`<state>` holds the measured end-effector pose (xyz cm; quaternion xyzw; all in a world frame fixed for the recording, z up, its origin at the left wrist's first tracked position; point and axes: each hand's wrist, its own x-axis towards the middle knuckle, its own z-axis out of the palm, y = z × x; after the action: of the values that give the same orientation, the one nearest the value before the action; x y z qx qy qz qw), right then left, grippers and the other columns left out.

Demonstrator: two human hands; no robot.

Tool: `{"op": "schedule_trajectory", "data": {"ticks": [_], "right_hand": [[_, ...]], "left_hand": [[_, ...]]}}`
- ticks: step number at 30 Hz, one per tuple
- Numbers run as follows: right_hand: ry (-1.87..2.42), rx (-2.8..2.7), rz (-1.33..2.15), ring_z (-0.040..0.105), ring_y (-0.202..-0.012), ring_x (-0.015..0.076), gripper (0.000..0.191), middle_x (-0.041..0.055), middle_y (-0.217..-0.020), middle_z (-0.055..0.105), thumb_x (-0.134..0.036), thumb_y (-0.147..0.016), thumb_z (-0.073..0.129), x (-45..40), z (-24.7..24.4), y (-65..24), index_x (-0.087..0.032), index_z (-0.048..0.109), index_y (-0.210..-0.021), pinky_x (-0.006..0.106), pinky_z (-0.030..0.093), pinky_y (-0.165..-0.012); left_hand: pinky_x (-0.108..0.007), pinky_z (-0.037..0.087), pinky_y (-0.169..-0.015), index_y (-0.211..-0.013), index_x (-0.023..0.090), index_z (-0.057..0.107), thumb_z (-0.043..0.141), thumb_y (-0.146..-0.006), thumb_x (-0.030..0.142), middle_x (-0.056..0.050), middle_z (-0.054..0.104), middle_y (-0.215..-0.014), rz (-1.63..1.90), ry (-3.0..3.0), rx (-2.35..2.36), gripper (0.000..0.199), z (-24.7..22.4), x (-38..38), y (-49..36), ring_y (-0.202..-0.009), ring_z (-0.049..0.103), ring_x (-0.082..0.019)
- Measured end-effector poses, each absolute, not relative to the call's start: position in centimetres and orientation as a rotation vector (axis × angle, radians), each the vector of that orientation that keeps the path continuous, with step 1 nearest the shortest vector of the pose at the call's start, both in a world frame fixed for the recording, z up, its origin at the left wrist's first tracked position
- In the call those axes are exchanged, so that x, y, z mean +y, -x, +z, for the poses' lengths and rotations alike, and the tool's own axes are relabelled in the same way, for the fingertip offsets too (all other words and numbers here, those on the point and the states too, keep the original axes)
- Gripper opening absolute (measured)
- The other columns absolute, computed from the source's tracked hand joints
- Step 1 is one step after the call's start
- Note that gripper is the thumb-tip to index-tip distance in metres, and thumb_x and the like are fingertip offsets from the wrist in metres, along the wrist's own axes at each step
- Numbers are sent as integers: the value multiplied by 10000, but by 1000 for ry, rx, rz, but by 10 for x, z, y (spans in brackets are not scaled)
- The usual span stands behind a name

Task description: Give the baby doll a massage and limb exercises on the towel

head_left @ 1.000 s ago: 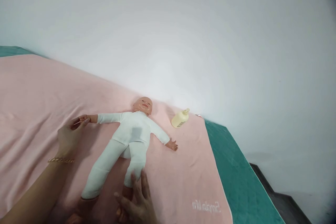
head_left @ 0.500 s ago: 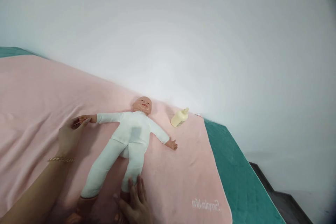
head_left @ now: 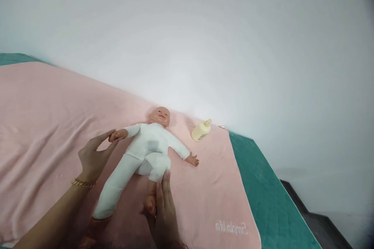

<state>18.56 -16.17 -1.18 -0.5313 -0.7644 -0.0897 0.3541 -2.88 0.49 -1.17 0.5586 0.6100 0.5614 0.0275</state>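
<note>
Two bare hands are on the doll (head_left: 152, 136). Nearest, the right hand (head_left: 166, 212) has moved up and away from the wearer, taking one leg with it. That knee, nearly straight half a second ago, is now bent and drawn toward the belly. Its fingers lie straight along the outer side of the leg and foot, the thumb by the foot's other side; whether this grip is closed firmly I cannot tell. The left hand (head_left: 95, 159), with a bracelet (head_left: 83, 183) at its wrist, pinches the doll's hand between thumb and fingertips, leaving a gap behind the pinch. It has come inward too, so the arm is no longer stretched out. Arm and opposite leg seem to be worked as a pair, now part-way folded toward the trunk.

The doll lies face up on the blanket (head_left: 219, 194), its other arm and leg extended as before. Beyond that free arm the bottle (head_left: 201, 131) has stayed put, tilted in view. The mat (head_left: 269, 186) shows past the blanket's edge, and the wall (head_left: 187, 27) rises behind.
</note>
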Motion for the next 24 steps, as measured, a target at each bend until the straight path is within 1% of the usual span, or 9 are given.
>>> {"op": "schedule_trajectory", "data": {"ticks": [3,5,8,11,14,16,19,22,24], "right_hand": [[1377,-2051,-162,216,-1427,375,769,227,-1555,214,-427,-941,500,-144,0,-189,-90,143,-1534,593,431,-1018],[1382,-2097,-89,175,-1446,364,822,222,-1562,205,-431,-926,534,-134,4,-192,-115,91,-1542,627,373,-1055],[1426,-2153,1,127,-1462,347,877,216,-1569,193,-406,-909,579,-119,10,-197,-144,36,-1546,646,336,-1079],[1459,-2207,66,121,-1462,351,923,225,-1567,189,-410,-888,615,-110,15,-202,-153,20,-1546,660,341,-1071],[1485,-2209,98,127,-1463,349,979,220,-1572,172,-419,-860,654,-105,17,-205,-166,3,-1546,650,338,-1082],[1480,-2202,101,130,-1464,343,993,214,-1574,169,-430,-851,664,-105,17,-206,-172,4,-1547,636,337,-1091],[1434,-2185,80,150,-1463,335,997,214,-1570,199,-454,-835,679,-109,12,-205,-170,41,-1547,616,339,-1097],[1355,-2127,30,181,-1459,337,1019,221,-1563,222,-466,-802,713,-117,6,-202,-148,86,-1540,605,329,-1104],[1304,-2090,-17,196,-1455,344,1005,221,-1562,231,-451,-789,727,-127,1,-200,-133,130,-1531,595,341,-1098]], "left_hand": [[-312,510,-817,-1047,222,701,668,-843,376,-32,747,-980,1799,-1984,1700,257,-10,4,20,-864,687,-200],[-316,514,-823,-1061,225,688,655,-857,360,-31,743,-992,1763,-2075,1567,247,-7,5,14,-867,685,-197],[-329,526,-841,-1069,240,685,633,-872,359,-30,743,-1031,1665,-2143,1367,236,-1,8,5,-904,688,-201],[-342,534,-867,-1051,257,705,599,-891,401,-22,749,-1049,1502,-2245,1172,240,1,14,1,-980,689,-211],[-357,526,-916,-1071,272,712,541,-917,428,-16,744,-1077,1373,-2307,1046,279,-1,21,4,-1045,680,-218],[-369,515,-945,-1100,274,706,520,-926,429,-16,735,-1104,1335,-2297,1021,298,-2,23,7,-1076,668,-221],[-381,509,-965,-1105,276,708,537,-909,457,-16,733,-1113,1325,-2194,1057,317,-4,22,13,-1088,658,-230],[-376,527,-948,-1105,265,710,615,-841,498,-27,724,-1135,1378,-1905,1256,365,-5,19,17,-1062,662,-244],[-383,524,-961,-1130,256,701,668,-798,484,-28,715,-1155,1416,-1651,1414,404,-5,20,19,-1076,657,-255]]}}
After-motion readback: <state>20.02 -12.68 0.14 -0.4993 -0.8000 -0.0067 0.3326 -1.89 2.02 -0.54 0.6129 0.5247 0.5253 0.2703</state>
